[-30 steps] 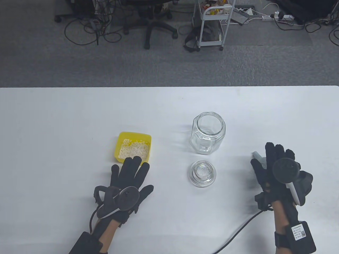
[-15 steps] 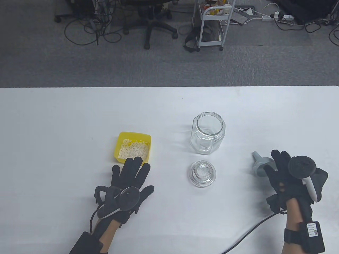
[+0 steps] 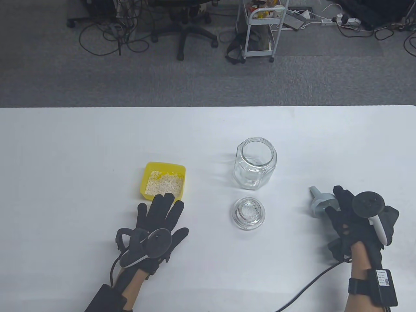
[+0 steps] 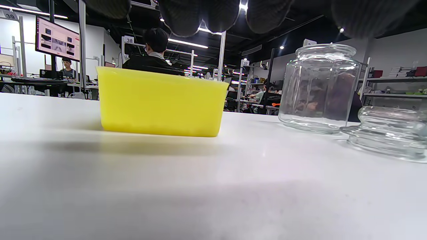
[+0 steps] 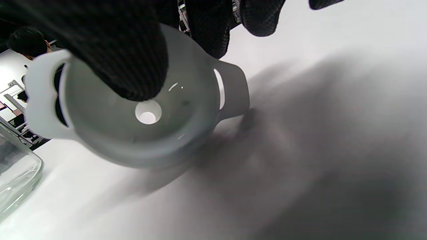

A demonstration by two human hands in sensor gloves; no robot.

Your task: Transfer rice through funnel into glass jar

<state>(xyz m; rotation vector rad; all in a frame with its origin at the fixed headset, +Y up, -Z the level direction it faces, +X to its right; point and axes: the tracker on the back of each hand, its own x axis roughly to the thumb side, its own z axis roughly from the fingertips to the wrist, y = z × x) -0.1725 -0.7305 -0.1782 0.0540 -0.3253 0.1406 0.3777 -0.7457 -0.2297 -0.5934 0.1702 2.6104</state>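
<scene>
An open, empty glass jar (image 3: 255,162) stands at the table's middle; it also shows in the left wrist view (image 4: 320,88). Its glass lid (image 3: 248,214) lies just in front of it. A yellow tub (image 3: 164,180) holds rice (image 3: 164,185). My right hand (image 3: 341,211) grips a grey funnel (image 3: 320,204) lying on its side, spout toward the jar; in the right wrist view a finger (image 5: 123,50) lies inside the funnel's bowl (image 5: 140,110). My left hand (image 3: 161,216) rests flat and open on the table just before the tub.
The white table (image 3: 81,146) runs to a far edge with carpet, an office chair (image 3: 188,29) and a white cart (image 3: 260,29) beyond. A cable (image 3: 302,286) trails from my right wrist across the table's front.
My right hand drew back to the right and turned, uncovering the funnel it holds; in the last half second it hardly moved. The left hand, tub, jar and lid stayed put.
</scene>
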